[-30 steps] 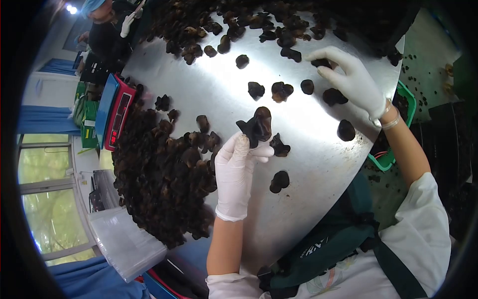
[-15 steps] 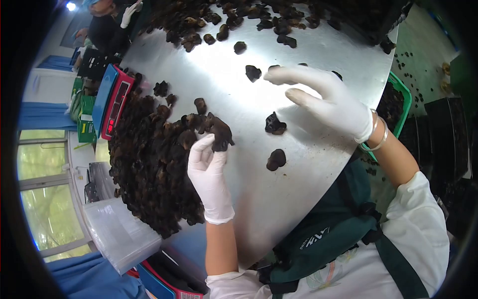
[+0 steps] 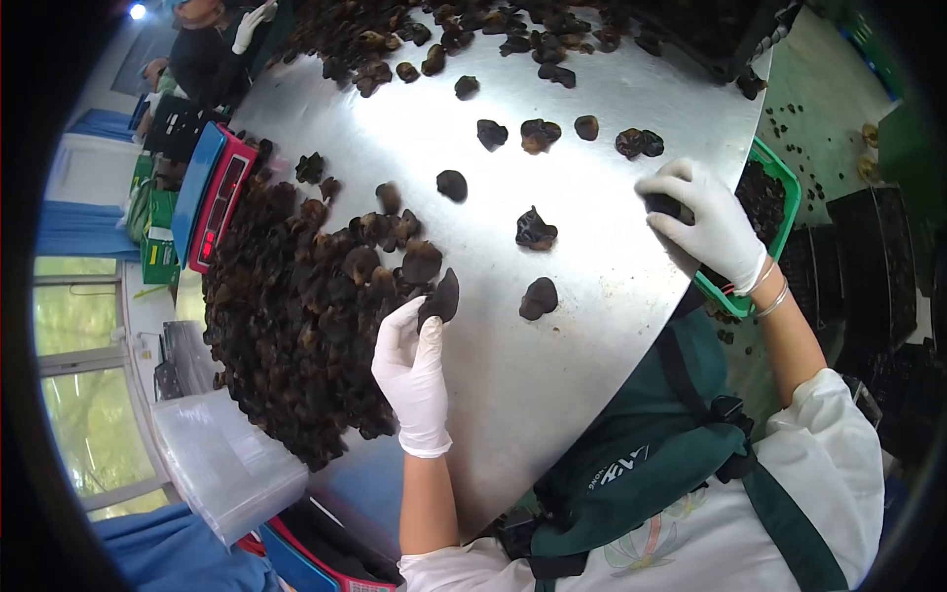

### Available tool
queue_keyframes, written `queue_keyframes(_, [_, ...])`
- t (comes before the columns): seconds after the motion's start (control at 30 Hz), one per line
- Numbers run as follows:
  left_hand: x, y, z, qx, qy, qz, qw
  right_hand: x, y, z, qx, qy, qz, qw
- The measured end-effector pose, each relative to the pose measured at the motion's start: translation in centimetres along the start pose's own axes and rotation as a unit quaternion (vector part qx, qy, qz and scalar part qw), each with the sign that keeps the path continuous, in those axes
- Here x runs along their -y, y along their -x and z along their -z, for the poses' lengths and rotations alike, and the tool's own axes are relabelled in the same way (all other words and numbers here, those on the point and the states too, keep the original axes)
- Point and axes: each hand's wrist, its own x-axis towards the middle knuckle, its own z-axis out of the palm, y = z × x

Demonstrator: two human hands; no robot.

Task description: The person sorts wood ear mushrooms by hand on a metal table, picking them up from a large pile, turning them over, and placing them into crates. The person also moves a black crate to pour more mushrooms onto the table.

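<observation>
My left hand (image 3: pixel 411 383), in a white glove, pinches a dark wood ear mushroom (image 3: pixel 442 299) between thumb and fingers beside the large pile of wood ear mushrooms (image 3: pixel 296 335). On the right, my gloved right hand (image 3: pixel 712 219) has its fingers curled round another dark wood ear mushroom (image 3: pixel 661 205), near the table edge and the green basket. Between my hands, single wood ears lie apart on the metal table (image 3: pixel 592 266), among them a crinkled one (image 3: pixel 536 231) and a rounder one (image 3: pixel 539 298).
A green basket (image 3: pixel 792 202) holding wood ears stands beyond the right edge. At left are a red and blue scale (image 3: pixel 212 202) and clear plastic bags (image 3: pixel 232 459). More wood ears (image 3: pixel 434 30) and a black crate (image 3: pixel 725 44) are at the far side. Another person (image 3: pixel 209 59) stands far left.
My right hand has moved right toward the table edge and closed round a wood ear. My left hand shifted slightly down and holds a wood ear. More separate pieces show on the table.
</observation>
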Motion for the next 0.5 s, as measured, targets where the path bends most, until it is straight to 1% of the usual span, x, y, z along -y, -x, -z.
queue_keyframes(0.03, [0.5,0.2,0.4,-0.012,-0.032,-0.018,0.999,0.2,-0.2,-0.5,0.007,-0.051,-0.006,0.999])
queue_keyframes(0.07, [1.0,0.5,1.1,-0.012,-0.039,-0.012,0.999,0.7,-0.6,-1.0,0.016,-0.102,-0.013,0.995])
queue_keyframes(0.13, [1.7,1.2,2.3,-0.010,-0.055,0.001,0.998,2.3,-1.8,-1.9,0.017,-0.136,-0.007,0.991])
queue_keyframes(0.2, [1.0,1.7,2.5,-0.016,-0.065,0.028,0.997,4.5,-3.1,-3.1,0.015,-0.161,-0.008,0.987])
queue_keyframes(0.23, [0.7,1.8,2.3,-0.019,-0.068,0.038,0.997,5.3,-3.6,-3.9,0.046,-0.145,-0.009,0.988])
queue_keyframes(0.3, [0.9,1.7,1.8,-0.028,-0.063,0.014,0.998,6.6,-4.3,-7.0,0.136,-0.027,0.064,0.988])
queue_keyframes(0.33, [1.2,1.6,1.8,-0.033,-0.061,0.003,0.998,7.5,-4.6,-7.8,0.135,-0.108,0.122,0.977])
queue_keyframes(0.37, [2.1,1.5,2.1,-0.031,-0.097,-0.009,0.995,8.8,-4.9,-8.1,0.133,-0.178,0.134,0.966])
queue_keyframes(0.4, [1.9,1.4,2.1,-0.031,-0.157,-0.058,0.985,9.7,-5.3,-8.1,0.132,-0.248,0.145,0.949])
queue_keyframes(0.47, [1.5,1.3,2.2,-0.031,-0.277,-0.151,0.948,9.3,-6.1,-8.0,0.086,-0.270,0.110,0.953])
queue_keyframes(0.5, [1.8,1.6,2.7,-0.003,-0.248,-0.103,0.963,8.9,-6.2,-7.8,0.064,-0.281,0.092,0.953])
